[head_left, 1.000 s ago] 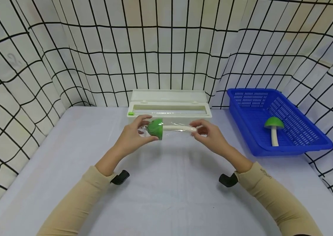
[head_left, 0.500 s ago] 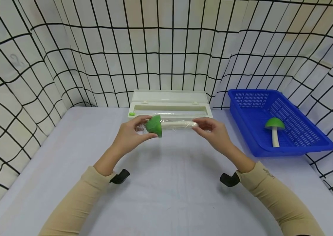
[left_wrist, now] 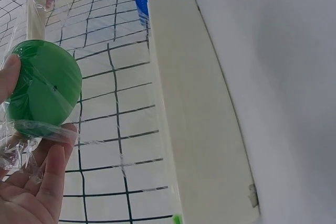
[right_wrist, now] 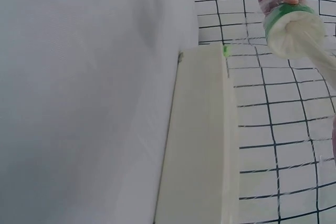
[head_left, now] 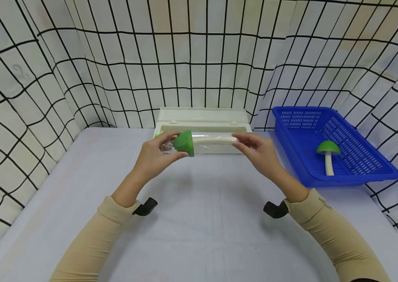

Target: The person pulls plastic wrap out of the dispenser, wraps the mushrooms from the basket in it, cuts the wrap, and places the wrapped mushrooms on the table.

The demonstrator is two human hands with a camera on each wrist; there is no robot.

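Between both hands a toy mushroom [head_left: 184, 143] lies sideways above the table, green cap to the left and white stem [head_left: 214, 140] to the right. Clear plastic film [left_wrist: 31, 129] covers it and bunches loosely beyond the cap. My left hand [head_left: 151, 156] grips the cap, thumb on one side and fingers on the other, as the left wrist view shows. At the far end, my right hand [head_left: 260, 154] pinches the tip of the stem. In the right wrist view the cap's pale underside [right_wrist: 294, 32] faces the camera, and that hand is almost wholly out of frame.
Just behind the hands stands a white plastic-wrap dispenser [head_left: 204, 114] with its lid raised. A blue basket [head_left: 346, 181] at the right holds another green-capped mushroom [head_left: 328, 149]. Black wire mesh [head_left: 206, 62] encloses the back and sides of the white-covered table [head_left: 199, 235].
Both hands have carried the wrapped mushroom away from me, so it now overlaps the dispenser's front in the head view. Their grips look the same.
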